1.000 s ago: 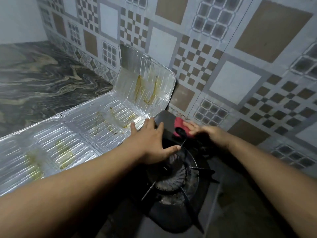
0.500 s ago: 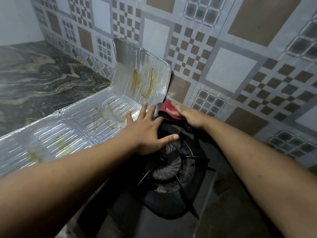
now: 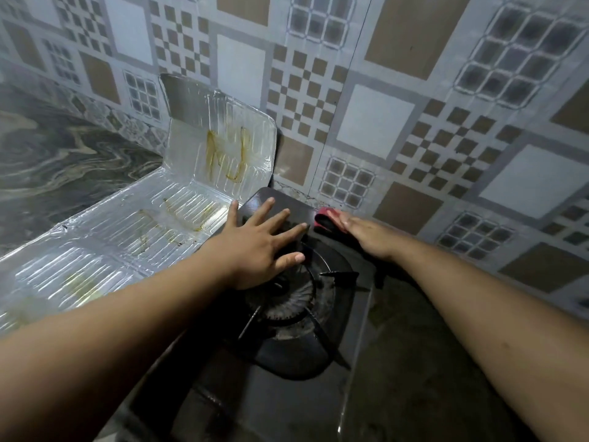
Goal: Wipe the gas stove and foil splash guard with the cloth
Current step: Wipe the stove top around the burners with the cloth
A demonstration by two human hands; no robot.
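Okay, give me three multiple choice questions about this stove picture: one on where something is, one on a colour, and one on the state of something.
1. Where is the cloth?
A. on the foil splash guard
B. at the stove's back edge under the right hand
C. on the burner

2. What colour is the cloth?
A. red
B. blue
C. white

3. How is the left hand?
A. clenched in a fist
B. gripping the cloth
C. flat with fingers spread

Answers: 1 B, it shows under the right hand at the far edge of the gas stove. 2 A, its visible part is red. 3 C, the fingers lie spread over the stove top.
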